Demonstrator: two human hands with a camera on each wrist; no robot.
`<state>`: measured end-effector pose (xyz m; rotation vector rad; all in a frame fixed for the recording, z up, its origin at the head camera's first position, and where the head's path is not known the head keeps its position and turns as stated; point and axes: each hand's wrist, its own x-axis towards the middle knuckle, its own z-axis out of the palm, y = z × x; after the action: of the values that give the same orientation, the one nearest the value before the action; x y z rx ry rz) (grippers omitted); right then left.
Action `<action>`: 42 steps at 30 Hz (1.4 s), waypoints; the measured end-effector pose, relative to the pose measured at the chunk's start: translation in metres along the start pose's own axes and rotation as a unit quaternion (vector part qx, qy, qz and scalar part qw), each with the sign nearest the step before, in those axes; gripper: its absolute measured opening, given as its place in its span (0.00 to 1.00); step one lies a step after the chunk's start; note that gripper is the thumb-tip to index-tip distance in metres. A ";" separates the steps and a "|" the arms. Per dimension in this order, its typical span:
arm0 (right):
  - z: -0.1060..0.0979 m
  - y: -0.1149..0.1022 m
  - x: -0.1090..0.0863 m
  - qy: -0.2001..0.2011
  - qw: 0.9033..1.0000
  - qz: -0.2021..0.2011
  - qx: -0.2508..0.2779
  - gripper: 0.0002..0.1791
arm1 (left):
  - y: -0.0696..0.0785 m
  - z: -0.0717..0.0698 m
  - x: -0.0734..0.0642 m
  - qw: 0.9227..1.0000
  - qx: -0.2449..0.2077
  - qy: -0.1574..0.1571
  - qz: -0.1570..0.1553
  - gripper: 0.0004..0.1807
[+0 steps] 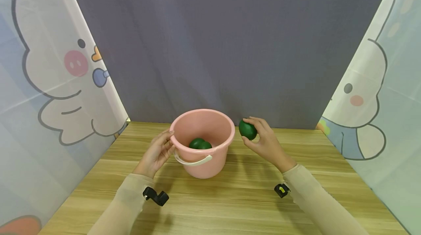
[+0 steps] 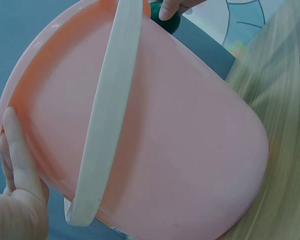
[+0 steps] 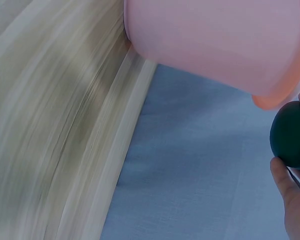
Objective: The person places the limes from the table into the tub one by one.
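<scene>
A pink bucket (image 1: 210, 165) stands upright on the wooden table, its white handle (image 1: 193, 163) hanging down on the near side. My left hand (image 1: 157, 155) grips the bucket's rim at the left, with one digit along the outer wall under the lip in the left wrist view. Just right of the rim, my right hand (image 1: 269, 146) holds a dark green avocado (image 1: 247, 129) between thumb and fingers, above the table. A pale stem spot shows on this avocado (image 3: 290, 135) in the right wrist view. Inside the bucket lie two more green avocados (image 1: 196, 143), partly hidden by the near rim.
The wooden table (image 1: 210, 205) runs back to a dark grey cloth screen (image 1: 213, 45). Cloth panels with cartoon animals flank it at left (image 1: 42, 118) and right (image 1: 394, 118). Each sleeved wrist carries a small black mount (image 1: 156, 195).
</scene>
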<state>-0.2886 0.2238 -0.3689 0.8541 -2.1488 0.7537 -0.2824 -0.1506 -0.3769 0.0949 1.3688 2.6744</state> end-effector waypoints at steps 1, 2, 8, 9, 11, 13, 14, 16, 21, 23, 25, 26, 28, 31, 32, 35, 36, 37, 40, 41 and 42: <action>0.000 0.000 0.000 0.000 1.000 0.000 0.001 0.34 | 0.000 0.000 0.000 1.000 0.000 0.000 0.000 0.14; 0.000 -0.001 0.000 0.001 1.000 0.000 0.001 0.34 | 0.000 0.000 0.000 1.000 -0.001 0.001 0.000 0.14; 0.000 -0.003 0.002 0.006 1.000 -0.006 0.004 0.34 | -0.001 0.000 0.000 1.000 0.000 0.007 -0.002 0.13; -0.001 -0.003 0.002 0.008 1.000 -0.007 0.004 0.34 | -0.001 0.000 0.000 1.000 0.000 0.007 -0.002 0.13; -0.001 -0.005 0.003 0.011 1.000 -0.009 0.005 0.34 | -0.001 0.000 0.000 1.000 0.000 0.008 -0.001 0.13; -0.001 -0.006 0.003 0.014 1.000 -0.010 0.006 0.34 | -0.001 0.000 -0.001 1.000 0.000 0.006 -0.001 0.13; -0.002 -0.007 0.004 0.014 1.000 -0.011 0.006 0.34 | -0.001 0.001 -0.001 1.000 0.000 0.007 -0.001 0.13; -0.002 -0.008 0.004 0.015 1.000 -0.013 0.006 0.34 | 0.000 0.001 -0.001 1.000 0.000 0.007 0.000 0.13; -0.002 -0.012 0.006 0.016 1.000 -0.019 0.013 0.34 | 0.000 0.001 -0.001 1.000 0.000 0.007 -0.001 0.12; -0.002 -0.013 0.006 0.016 1.000 -0.019 0.016 0.34 | 0.000 0.000 -0.001 1.000 -0.001 0.009 -0.001 0.11; -0.002 -0.013 0.007 0.017 1.000 -0.019 0.016 0.34 | 0.000 0.001 -0.001 1.000 -0.001 0.010 -0.001 0.11; -0.002 -0.013 0.007 0.017 1.000 -0.019 0.015 0.34 | 0.000 0.001 -0.001 1.000 0.000 0.010 -0.001 0.11; -0.003 -0.013 0.008 0.017 1.000 -0.019 0.015 0.34 | 0.000 0.000 -0.001 1.000 0.001 0.009 -0.001 0.12; -0.003 -0.014 0.009 0.017 1.000 -0.020 0.016 0.34 | 0.000 0.000 -0.001 1.000 0.002 0.005 -0.001 0.13; -0.003 -0.015 0.009 0.017 1.000 -0.021 0.016 0.34 | 0.000 0.000 -0.001 1.000 0.003 0.004 0.000 0.13; -0.004 -0.017 0.011 0.018 0.999 -0.023 0.014 0.34 | 0.000 0.000 -0.001 1.000 0.002 0.004 0.001 0.12; -0.004 -0.017 0.011 0.018 0.999 -0.024 0.014 0.34 | 0.000 0.000 -0.001 1.000 0.003 0.004 0.001 0.11; -0.004 -0.017 0.011 0.018 0.999 -0.025 0.014 0.34 | 0.000 0.000 -0.001 1.000 0.003 0.004 0.001 0.11; -0.004 -0.018 0.012 0.017 0.999 -0.027 0.017 0.34 | 0.000 0.000 0.000 1.000 0.004 0.003 0.000 0.11; -0.004 -0.018 0.013 0.017 0.999 -0.027 0.018 0.34 | 0.000 0.000 0.000 1.000 0.004 0.003 0.000 0.11; -0.004 -0.019 0.013 0.016 0.999 -0.027 0.019 0.34 | 0.000 0.000 0.000 1.000 0.005 0.003 0.000 0.11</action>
<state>-0.2800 0.2106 -0.3521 0.9097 -2.0802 0.7788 -0.2824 -0.1503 -0.3770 0.0867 1.3830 2.6700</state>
